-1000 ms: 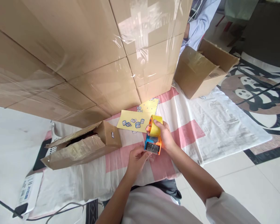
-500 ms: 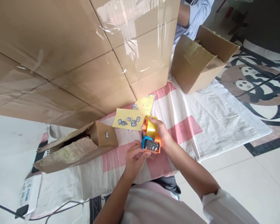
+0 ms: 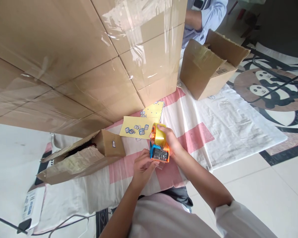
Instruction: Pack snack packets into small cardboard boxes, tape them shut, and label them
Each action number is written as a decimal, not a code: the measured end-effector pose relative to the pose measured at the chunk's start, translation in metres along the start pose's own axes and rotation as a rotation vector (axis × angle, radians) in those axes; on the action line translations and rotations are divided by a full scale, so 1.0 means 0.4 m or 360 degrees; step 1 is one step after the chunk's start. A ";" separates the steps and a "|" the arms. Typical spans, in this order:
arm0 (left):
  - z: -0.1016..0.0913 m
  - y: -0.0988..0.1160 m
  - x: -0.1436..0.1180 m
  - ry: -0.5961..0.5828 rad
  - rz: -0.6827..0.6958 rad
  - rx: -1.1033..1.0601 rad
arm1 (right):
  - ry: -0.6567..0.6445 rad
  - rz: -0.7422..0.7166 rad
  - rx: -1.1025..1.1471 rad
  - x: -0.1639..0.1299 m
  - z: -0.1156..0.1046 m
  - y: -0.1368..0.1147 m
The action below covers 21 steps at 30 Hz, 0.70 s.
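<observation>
My right hand is wrapped round an orange and blue tape dispenser that carries a roll of yellowish clear packing tape. Just below its toothed edge, my left hand is closed in a pinch at a short free end of clear tape. Beyond the dispenser lies a yellow paper with several small white-and-blue stickers on it. A second, patterned yellow sheet is partly under it.
A tall cardboard wall sealed with clear tape stands behind the papers. An open carton is at left, another at right. A person's sleeve shows beyond the wall. A white power strip with cables sits lower left.
The view has shifted very slightly. Both hands keep nearly the same place on the tape dispenser and the tape end. Slightly more of the other person's arm shows.
</observation>
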<state>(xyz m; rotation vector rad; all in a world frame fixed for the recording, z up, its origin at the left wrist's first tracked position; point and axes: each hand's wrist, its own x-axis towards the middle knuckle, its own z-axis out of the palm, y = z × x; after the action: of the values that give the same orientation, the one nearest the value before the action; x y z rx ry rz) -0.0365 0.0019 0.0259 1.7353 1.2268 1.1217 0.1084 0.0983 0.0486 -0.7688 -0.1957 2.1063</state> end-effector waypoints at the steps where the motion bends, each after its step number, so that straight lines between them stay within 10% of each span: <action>1: 0.000 -0.010 0.000 -0.0042 -0.0029 0.0031 | -0.0029 0.0098 0.0041 0.001 -0.002 0.002; 6: -0.009 -0.058 0.001 -0.0082 -0.0166 0.0048 | -0.0117 0.0097 0.0028 -0.004 0.003 0.009; 15: -0.031 -0.055 -0.009 0.0108 -0.0538 -0.0165 | 0.0347 -0.1179 -0.0168 -0.015 -0.014 -0.064; 21: -0.044 -0.034 0.005 0.0177 -0.0603 -0.0282 | 0.0627 -0.1072 -0.0637 0.010 -0.028 -0.073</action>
<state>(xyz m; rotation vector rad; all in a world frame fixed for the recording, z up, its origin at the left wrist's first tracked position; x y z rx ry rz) -0.0571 0.0088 0.0206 1.2577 1.4066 1.0705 0.1330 0.1180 0.0495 -1.1446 -0.5816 1.2647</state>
